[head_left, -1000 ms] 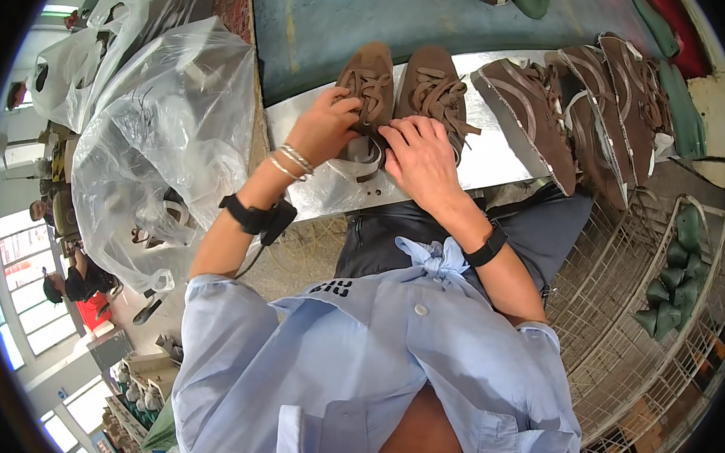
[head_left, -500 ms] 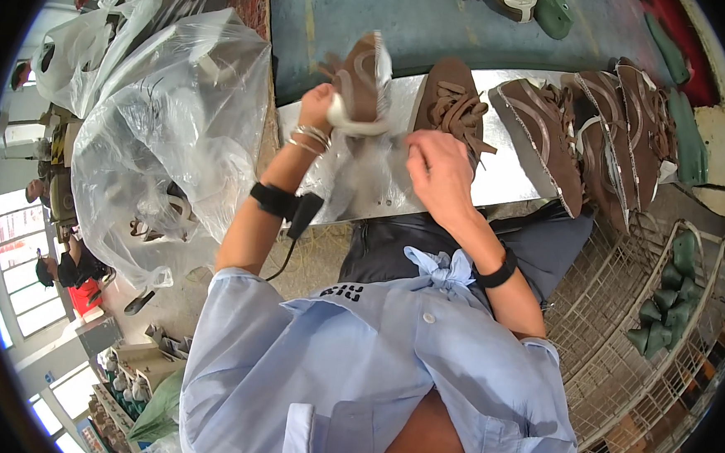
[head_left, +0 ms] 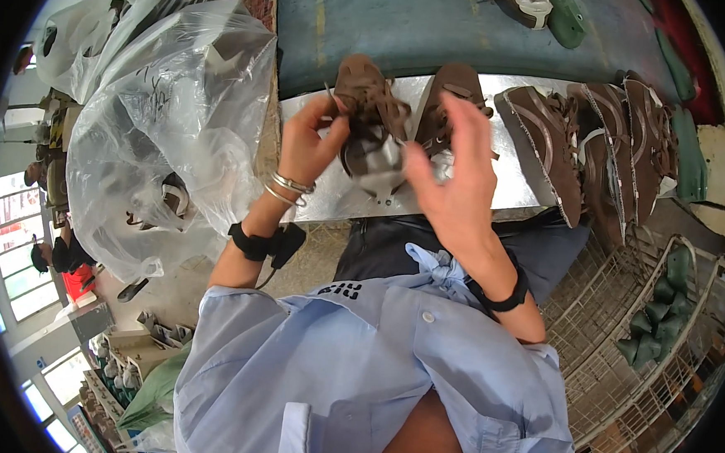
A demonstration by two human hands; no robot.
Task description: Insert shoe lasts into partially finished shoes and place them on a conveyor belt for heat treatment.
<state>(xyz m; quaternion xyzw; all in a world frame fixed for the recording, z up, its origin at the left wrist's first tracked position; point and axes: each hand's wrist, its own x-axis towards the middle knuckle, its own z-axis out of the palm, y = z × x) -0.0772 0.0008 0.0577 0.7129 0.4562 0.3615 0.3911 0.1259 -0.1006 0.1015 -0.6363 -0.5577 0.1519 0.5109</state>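
A brown lace-up shoe upper (head_left: 360, 81) lies toe away from me on the metal plate (head_left: 323, 195), its pale lining showing at the near opening. My left hand (head_left: 311, 140) is closed in a pinch at its left side, with a thin shoelace end sticking up by the fingertips. To the right of it, my right hand (head_left: 461, 174) is open, thumb and fingers apart and partly blurred, holding nothing I can see. Behind that hand lies a second brown shoe upper (head_left: 457, 81), partly hidden by the fingers.
More brown shoe uppers (head_left: 538, 142) lean in a row at the right, near a green shoe last (head_left: 688, 155). A blue-green surface (head_left: 375, 20) lies beyond. Clear plastic bags (head_left: 170, 107) bulge at the left. A wire cart (head_left: 613, 341) with green pieces stands at lower right.
The shoe upper was raised and tilted in my left hand; now it lies flat on the plate, toe away. My left hand has come lower, and my right hand has opened.
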